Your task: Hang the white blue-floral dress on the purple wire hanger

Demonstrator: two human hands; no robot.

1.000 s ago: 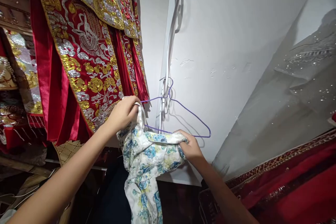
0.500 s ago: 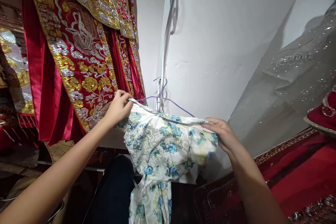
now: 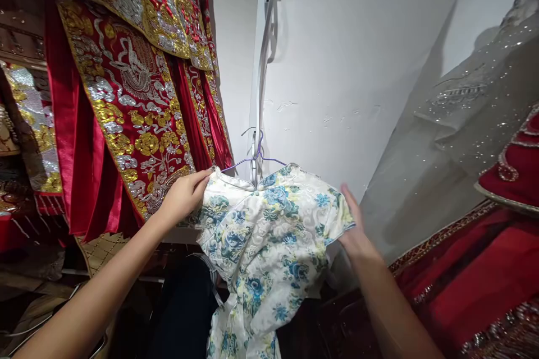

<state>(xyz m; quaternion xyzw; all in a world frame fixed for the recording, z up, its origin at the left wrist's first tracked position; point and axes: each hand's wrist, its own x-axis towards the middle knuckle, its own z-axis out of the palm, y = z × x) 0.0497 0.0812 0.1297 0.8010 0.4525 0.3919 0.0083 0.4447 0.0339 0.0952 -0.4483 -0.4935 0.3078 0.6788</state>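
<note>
A white dress [image 3: 269,235] with blue and yellow flowers and short sleeves hangs in front of me on a thin purple hanger [image 3: 259,151]. The hanger's hook is up by a white upright rail. My left hand [image 3: 185,193] pinches the dress at the shoulder beside the collar, on the left. At the other side my right hand [image 3: 353,224] is by the sleeve's edge, partly behind it and blurred; its fingers are not clear. Both shoulders of the dress now lie over the hanger arms, and the skirt drops out of view below.
A red robe [image 3: 135,90] with gold and silver embroidery hangs at the left. The white rail [image 3: 263,61] runs up the wall. Sparkling sheer fabric [image 3: 458,101] hangs at the right, above red garments [image 3: 471,269]. A dark-clothed leg [image 3: 181,303] shows below.
The dress's right shoulder has gone up over the hanger arm and its front has spread out. My right hand has moved from the neckline edge to the sleeve; my left still holds its side.
</note>
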